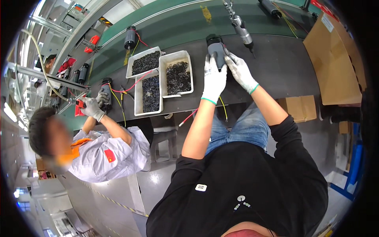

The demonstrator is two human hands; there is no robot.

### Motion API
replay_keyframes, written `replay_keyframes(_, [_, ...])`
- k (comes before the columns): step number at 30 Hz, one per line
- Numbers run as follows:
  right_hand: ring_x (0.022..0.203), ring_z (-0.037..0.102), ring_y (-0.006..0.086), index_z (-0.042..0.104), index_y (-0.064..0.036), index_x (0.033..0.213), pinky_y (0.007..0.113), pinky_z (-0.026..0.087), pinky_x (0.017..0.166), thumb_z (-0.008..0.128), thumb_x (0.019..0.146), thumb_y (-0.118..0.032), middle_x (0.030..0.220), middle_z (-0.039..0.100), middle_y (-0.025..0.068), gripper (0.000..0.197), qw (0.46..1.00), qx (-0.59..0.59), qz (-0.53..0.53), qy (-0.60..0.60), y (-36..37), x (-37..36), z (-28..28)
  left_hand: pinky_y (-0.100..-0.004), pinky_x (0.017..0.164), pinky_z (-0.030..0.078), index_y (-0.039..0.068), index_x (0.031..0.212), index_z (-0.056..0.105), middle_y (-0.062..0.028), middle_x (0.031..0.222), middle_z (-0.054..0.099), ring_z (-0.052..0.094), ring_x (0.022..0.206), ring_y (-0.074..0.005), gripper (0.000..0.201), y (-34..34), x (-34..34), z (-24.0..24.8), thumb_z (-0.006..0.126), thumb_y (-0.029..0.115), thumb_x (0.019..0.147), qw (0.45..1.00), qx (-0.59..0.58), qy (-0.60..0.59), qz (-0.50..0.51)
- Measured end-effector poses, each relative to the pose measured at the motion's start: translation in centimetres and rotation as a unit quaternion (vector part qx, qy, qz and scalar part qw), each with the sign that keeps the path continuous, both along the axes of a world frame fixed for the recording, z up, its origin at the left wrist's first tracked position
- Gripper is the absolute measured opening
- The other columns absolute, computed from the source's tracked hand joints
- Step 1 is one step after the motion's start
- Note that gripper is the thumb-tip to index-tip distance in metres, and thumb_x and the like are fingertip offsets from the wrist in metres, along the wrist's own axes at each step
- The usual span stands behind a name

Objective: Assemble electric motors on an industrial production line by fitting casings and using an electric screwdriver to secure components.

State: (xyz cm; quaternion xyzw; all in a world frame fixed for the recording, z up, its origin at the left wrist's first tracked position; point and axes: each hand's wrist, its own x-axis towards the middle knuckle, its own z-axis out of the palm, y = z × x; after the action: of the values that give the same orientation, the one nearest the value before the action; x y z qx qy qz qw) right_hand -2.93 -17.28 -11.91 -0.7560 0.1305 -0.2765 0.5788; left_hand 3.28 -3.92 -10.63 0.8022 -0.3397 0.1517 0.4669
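A grey cylindrical motor [216, 48] with a black end cap lies on the dark bench top in front of me, its capped end pointing away. My left hand [215, 78], in a white glove with a green cuff, is closed round its near left side. My right hand [241, 72], gloved the same way, grips it from the right with the fingers against its side. A red wire [188, 117] and a yellow-green wire [224, 108] hang over the bench edge beside my left forearm. My palms hide the motor's near end.
A power screwdriver [241, 32] hangs beyond my right hand. White bins [191, 75] of small black parts stand left. A co-worker's gloved hand [92, 108] is near a red tool [80, 106] and another motor [106, 89]. A cardboard box [331, 59] stands right; more motors [130, 37] lie farther back.
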Motion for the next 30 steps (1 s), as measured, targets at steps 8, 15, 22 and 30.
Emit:
replay_keyframes(8, [0.12,0.062,0.0374,0.071,0.0018,0.118,0.043,0.046,0.106,0.07,0.096,-0.026,0.126,0.068,0.0189,0.035,0.923,-0.364,-0.083,0.093,-1.0,-7.8,1.5,-0.0455,0.097,0.053,0.003,0.114,0.073,-0.0194,0.11,0.074,0.069,0.106,-0.0375,0.031,16.1,4.8,6.7,0.069,0.026,0.093,0.971,0.166,-0.056,0.163])
replay_keyframes(15, [0.121,0.06,0.0369,0.071,-0.0017,0.103,0.047,0.046,0.103,0.073,0.091,-0.025,0.13,0.067,0.0156,0.026,0.877,-0.432,-0.15,0.147,-1.6,-8.6,0.1,-0.0445,0.093,0.054,0.005,0.107,0.076,-0.0164,0.107,0.076,0.071,0.103,-0.0347,0.031,27.5,14.0,2.5,0.074,0.031,0.09,0.874,0.453,-0.102,0.145])
replay_keyframes(22, [0.122,0.059,0.0369,0.069,-0.0032,0.104,0.048,0.045,0.104,0.074,0.09,-0.027,0.133,0.065,0.0159,0.028,0.876,-0.434,-0.144,0.152,-1.2,-8.7,0.1,-0.0436,0.093,0.055,0.005,0.109,0.077,-0.0171,0.108,0.076,0.071,0.104,-0.0339,0.037,27.1,14.7,3.0,0.077,0.034,0.085,0.86,0.474,-0.113,0.153])
replay_keyframes(30, [0.126,0.057,0.0389,0.066,-0.0029,0.112,0.047,0.045,0.107,0.075,0.088,-0.023,0.138,0.062,0.0187,0.033,0.872,-0.447,-0.173,0.097,-1.8,-8.3,2.1,-0.0438,0.09,0.056,0.004,0.113,0.076,-0.0187,0.108,0.076,0.072,0.101,-0.0349,0.039,25.7,13.9,4.7,0.076,0.03,0.084,0.869,0.466,-0.037,0.162])
